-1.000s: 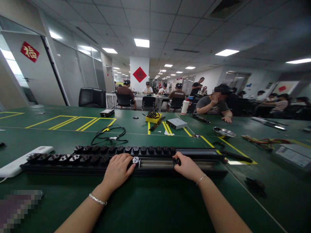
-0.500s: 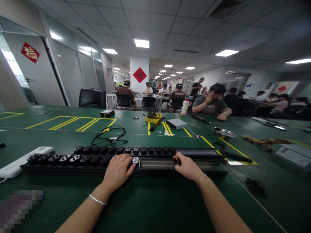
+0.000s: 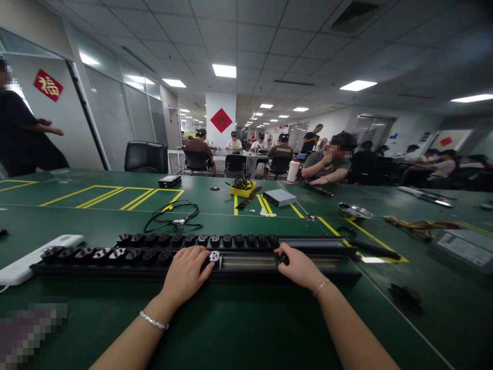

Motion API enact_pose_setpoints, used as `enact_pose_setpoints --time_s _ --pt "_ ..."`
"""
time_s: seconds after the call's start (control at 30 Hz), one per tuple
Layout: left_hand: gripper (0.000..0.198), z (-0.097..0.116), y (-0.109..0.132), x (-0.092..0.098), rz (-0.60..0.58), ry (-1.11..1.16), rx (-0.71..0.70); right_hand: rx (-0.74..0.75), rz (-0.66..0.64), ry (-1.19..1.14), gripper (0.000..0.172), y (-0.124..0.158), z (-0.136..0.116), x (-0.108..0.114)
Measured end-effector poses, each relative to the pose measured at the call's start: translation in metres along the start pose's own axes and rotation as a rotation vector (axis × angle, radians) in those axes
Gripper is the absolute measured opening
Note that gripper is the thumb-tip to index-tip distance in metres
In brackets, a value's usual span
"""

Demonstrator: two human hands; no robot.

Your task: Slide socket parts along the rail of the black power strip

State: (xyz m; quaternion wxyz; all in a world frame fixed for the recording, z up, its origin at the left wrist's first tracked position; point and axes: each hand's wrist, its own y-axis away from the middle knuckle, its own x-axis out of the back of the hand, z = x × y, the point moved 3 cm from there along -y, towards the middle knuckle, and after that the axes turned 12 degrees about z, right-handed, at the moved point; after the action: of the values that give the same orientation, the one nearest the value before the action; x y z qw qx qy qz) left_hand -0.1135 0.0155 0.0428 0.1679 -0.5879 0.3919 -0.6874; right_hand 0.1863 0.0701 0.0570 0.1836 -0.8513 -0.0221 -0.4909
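Long black rail (image 3: 246, 261) lies across the green table (image 3: 239, 329), loaded with black modules (image 3: 115, 253). Left hand (image 3: 187, 272) is curled over one module; right hand (image 3: 298, 266) pinches another. Rail judged rigid, heavy: best gripped at both ends.

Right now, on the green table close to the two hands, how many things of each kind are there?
Long black socket rails: 2
White oblong power strip: 1
Loose black looped cable: 1
Round metal dish: 1
Total: 5

The left hand (image 3: 187, 272) hides the black parts (image 3: 154, 254) beneath its fingers.
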Motion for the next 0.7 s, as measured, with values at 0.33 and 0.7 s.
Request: enact_pose_setpoints --time_s 0.33,0.7 --pt "0.027 -0.0012 0.0007 -0.0013 -0.001 -0.004 0.001 -0.016 -0.006 0.004 0.024 0.0001 -0.0022 0.0009" --pt "0.027 0.0001 0.0001 0.0005 0.006 -0.001 -0.002 -0.027 0.003 -0.012 0.018 -0.0001 -0.0001 0.0006"
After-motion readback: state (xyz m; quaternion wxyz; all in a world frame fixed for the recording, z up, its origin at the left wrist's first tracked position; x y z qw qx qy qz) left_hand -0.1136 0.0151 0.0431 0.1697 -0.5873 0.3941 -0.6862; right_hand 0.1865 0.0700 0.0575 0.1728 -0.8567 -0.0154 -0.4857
